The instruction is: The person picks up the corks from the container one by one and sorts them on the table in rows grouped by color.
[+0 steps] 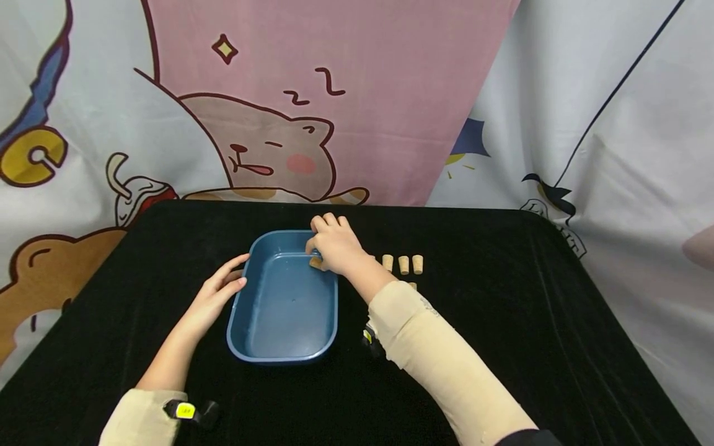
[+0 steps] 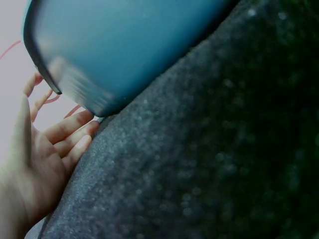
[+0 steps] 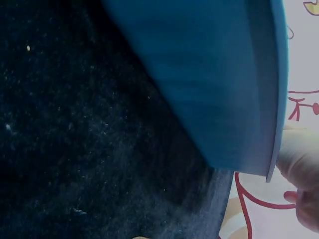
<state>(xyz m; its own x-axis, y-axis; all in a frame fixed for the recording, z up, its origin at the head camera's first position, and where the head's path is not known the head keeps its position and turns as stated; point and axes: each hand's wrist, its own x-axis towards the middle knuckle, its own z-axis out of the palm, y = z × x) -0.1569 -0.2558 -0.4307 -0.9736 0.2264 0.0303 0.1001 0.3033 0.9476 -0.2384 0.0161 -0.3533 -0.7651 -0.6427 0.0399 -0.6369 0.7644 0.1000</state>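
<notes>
A blue plastic basin point(image 1: 284, 310) with rounded corners stands on the black cloth. At its left rim is my left hand point(image 1: 219, 290), fingers extended and fingertips against the side; the left wrist view shows that hand point(image 2: 52, 154) with its palm open beside the basin wall point(image 2: 134, 45). Over the basin's far right corner, my right hand point(image 1: 336, 246) pinches a tapered cork stopper point(image 1: 315, 262) just inside the rim. Part of the cork is hidden by the fingers. In the right wrist view, only part of the right hand point(image 3: 301, 169) shows beyond the rim.
Several more cork stoppers point(image 1: 404, 265) stand in a row right of the basin, some partly hidden by the right forearm. Black cloth point(image 1: 502, 322) covers the table. A printed curtain point(image 1: 401, 93) hangs behind its far edge.
</notes>
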